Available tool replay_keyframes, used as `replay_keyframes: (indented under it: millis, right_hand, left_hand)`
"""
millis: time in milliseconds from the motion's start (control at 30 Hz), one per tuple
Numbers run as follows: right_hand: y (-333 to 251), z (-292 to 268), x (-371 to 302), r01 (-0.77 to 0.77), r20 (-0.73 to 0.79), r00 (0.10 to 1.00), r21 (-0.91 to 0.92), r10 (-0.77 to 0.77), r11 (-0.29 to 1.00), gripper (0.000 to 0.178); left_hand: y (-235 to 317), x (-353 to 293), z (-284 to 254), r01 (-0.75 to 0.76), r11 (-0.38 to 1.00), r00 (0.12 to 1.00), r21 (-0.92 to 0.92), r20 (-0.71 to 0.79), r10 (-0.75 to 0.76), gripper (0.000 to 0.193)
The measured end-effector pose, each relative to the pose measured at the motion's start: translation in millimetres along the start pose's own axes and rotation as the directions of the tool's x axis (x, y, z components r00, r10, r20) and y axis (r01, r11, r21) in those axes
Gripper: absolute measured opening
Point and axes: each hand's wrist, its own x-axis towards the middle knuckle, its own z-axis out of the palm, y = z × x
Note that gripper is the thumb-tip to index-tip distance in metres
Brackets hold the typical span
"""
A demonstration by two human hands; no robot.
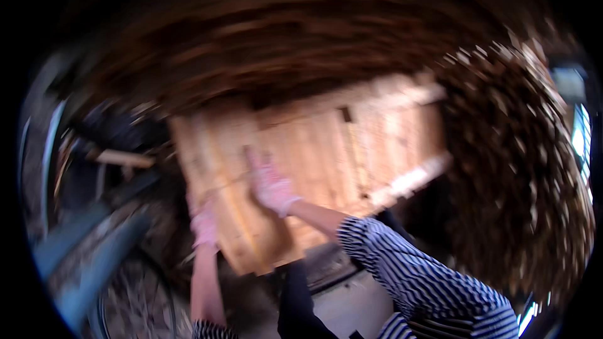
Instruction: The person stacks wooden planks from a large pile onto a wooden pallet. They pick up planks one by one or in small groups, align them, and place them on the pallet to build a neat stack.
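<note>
My left hand (pixel 204 225), in a pink patterned glove, is at the left edge of a pale wooden board (pixel 232 213). Its fingers look closed around that edge, though motion blurs them. My right hand (pixel 273 189), in a matching glove, rests on the board's upper face with fingers stretched out. This board lies at the left end of a longer wooden plank platform (pixel 314 150), which runs off to the right and has dark gaps and slots.
Brown, rough material, smeared by motion, fills the far side, and a brown heap (pixel 515 176) stands at the right. At left are blue-grey bars (pixel 94 257), a spoked wheel (pixel 138 298) and a short wood piece (pixel 125 158). My dark-clad leg (pixel 298 304) is below the board.
</note>
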Motion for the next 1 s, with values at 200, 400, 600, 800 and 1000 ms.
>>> replay_keyframes:
  millis: [200,400,600,800,1000]
  right_hand:
    - [7.4,-47.5,-25.2,-0.005,-0.057,0.998,-0.118,-0.002,0.993,0.078]
    - [72.8,-130.8,-141.5,0.107,-0.408,0.913,0.231,-0.003,0.967,0.087]
    - [255.7,-269.3,-383.2,-0.320,-0.626,0.686,0.197,0.371,0.926,0.077]
    - [297.8,-444.9,-651.0,-0.459,-0.906,0.289,0.153,0.310,0.875,0.081]
    - [311.6,-589.8,-784.7,-0.647,-0.989,-0.141,0.054,-0.050,0.760,0.074]
  left_hand:
    - [-0.5,12.9,16.2,0.064,0.986,0.990,0.155,0.113,-0.082,0.077]
    - [10.1,20.7,67.9,0.005,0.865,0.992,0.502,-0.113,0.060,0.084]
    - [3.9,-61.8,220.8,-0.207,0.677,0.962,0.706,0.271,0.011,0.071]
    - [94.0,-302.1,505.0,-0.255,0.710,0.750,0.656,0.598,-0.284,0.054]
    - [250.6,-515.7,765.7,-0.547,0.833,0.328,0.083,0.937,0.122,0.064]
